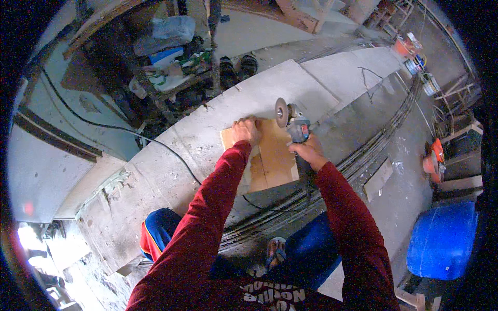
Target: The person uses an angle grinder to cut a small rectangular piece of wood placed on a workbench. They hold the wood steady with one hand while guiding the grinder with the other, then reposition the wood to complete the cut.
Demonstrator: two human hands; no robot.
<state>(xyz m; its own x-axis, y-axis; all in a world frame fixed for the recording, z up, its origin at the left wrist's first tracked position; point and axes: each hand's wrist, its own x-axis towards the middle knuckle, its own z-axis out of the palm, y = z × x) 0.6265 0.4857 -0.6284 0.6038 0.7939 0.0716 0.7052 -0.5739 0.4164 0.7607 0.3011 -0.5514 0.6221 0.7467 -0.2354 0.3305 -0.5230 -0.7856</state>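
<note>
My left hand (246, 130) grips the top left edge of a tan square board (273, 165), a tile or panel with a dark line down it, lying on a long pale ledge of slabs (171, 140). My right hand (307, 150) holds an angle grinder (298, 129) at the board's right side. Its cutting disc (281, 112) is upright just beyond the board's upper edge; whether it touches anything I cannot tell. A black cord (181, 163) runs across the ledge.
Long rods (363, 147) lie along the right of the ledge. A blue drum (443, 238) stands at lower right, with orange containers (433, 160) above it. Sandals (247, 67), bags (163, 36) and wooden posts are beyond the ledge. My knees and sandalled foot show below.
</note>
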